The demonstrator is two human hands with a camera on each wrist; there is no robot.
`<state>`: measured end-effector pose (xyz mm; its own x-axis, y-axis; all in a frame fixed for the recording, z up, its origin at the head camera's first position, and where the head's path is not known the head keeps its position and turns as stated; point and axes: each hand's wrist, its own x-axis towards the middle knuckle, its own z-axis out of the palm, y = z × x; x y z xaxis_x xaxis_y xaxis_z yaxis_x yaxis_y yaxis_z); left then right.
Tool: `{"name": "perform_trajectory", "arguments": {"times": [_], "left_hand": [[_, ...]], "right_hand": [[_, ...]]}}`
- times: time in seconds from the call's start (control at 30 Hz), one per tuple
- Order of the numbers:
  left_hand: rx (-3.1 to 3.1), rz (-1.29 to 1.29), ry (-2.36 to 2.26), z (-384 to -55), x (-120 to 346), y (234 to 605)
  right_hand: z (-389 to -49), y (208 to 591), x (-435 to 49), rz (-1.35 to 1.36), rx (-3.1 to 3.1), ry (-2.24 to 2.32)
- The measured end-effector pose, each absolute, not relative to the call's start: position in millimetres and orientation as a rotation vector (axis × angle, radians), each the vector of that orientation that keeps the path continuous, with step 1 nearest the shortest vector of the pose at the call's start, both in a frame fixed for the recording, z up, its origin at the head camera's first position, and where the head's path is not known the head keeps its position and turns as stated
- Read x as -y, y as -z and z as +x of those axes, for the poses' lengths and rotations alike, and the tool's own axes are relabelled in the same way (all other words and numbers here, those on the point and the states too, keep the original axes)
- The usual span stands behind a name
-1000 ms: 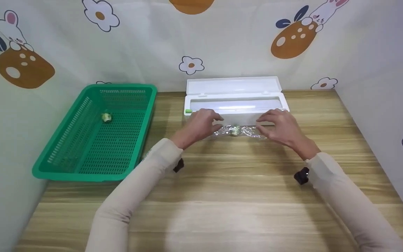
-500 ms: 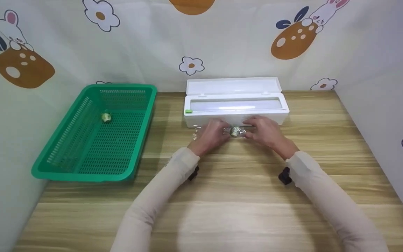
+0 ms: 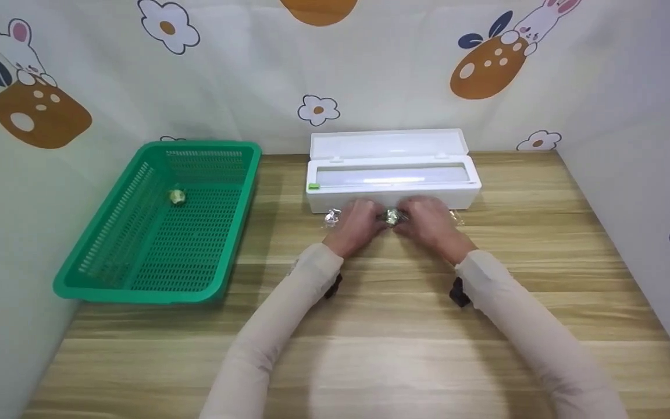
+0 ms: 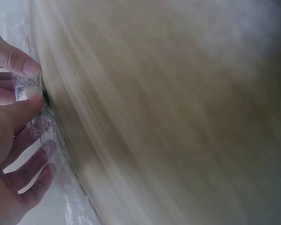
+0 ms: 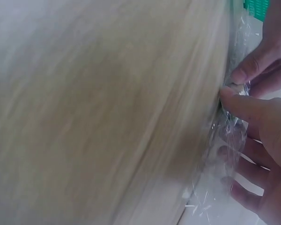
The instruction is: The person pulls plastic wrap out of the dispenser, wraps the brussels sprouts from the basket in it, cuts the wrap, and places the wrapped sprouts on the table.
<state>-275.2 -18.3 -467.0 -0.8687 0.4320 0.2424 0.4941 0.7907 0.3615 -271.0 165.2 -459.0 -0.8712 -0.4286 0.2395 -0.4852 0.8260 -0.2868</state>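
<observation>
A small pale, greenish lump (image 3: pixel 392 217) lies rolled in clear cling film (image 3: pixel 332 217), close in front of the white dispenser box. My left hand (image 3: pixel 360 224) pinches the film at the lump's left side. From the right side my right hand (image 3: pixel 428 224) pinches it likewise, the two thumbs almost meeting over the lump. Loose film sticks out beyond both hands. In the left wrist view the crumpled cling film (image 4: pixel 58 150) runs under my curled fingers. The right wrist view has the film (image 5: pixel 229 140) across my right fingers, the lump mostly covered by thumbs.
Behind the hands stands the white dispenser box (image 3: pixel 393 201), lid raised, with a small green slider (image 3: pixel 313 186) at its left end. A green plastic basket (image 3: pixel 236 233) at the left holds one similar small lump (image 3: pixel 177 196). A patterned cloth (image 3: pixel 242 75) hangs behind.
Both hands have come inward from the film's outer parts to the lump, where they now pinch the film on either side. Box and basket stay put.
</observation>
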Motion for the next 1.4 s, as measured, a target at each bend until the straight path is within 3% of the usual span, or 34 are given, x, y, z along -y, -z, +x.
{"name": "perform_trajectory", "arguments": {"times": [0.2,0.47,0.73,0.97,1.13,1.3,1.4], "left_hand": [[2.811,-0.714,0.482,-271.0,14.7,463.3],[2.762,-0.823,0.418,-239.3,3.3,449.6],[2.977,-0.686,1.14,-218.8,5.0,451.7],[2.777,-0.457,1.955,-218.2,12.2,464.7],[2.565,-0.353,2.235,-219.9,14.3,471.6],[2.403,-0.248,2.338,-222.6,17.2,471.5],[2.298,-0.184,2.508,-224.1,20.5,468.8]], "right_hand": [[-273.4,462.6,-162.9,0.71,2.771,-0.503],[-269.6,461.9,-172.7,0.594,2.868,-0.771],[-259.9,449.7,-181.5,0.294,2.959,-1.295],[-242.1,447.6,-182.6,0.155,2.905,-1.595],[-230.8,449.9,-181.1,0.062,2.838,-1.858],[-221.3,447.5,-184.3,0.102,2.848,-2.013],[-214.5,443.7,-189.6,0.282,2.842,-1.838]]}}
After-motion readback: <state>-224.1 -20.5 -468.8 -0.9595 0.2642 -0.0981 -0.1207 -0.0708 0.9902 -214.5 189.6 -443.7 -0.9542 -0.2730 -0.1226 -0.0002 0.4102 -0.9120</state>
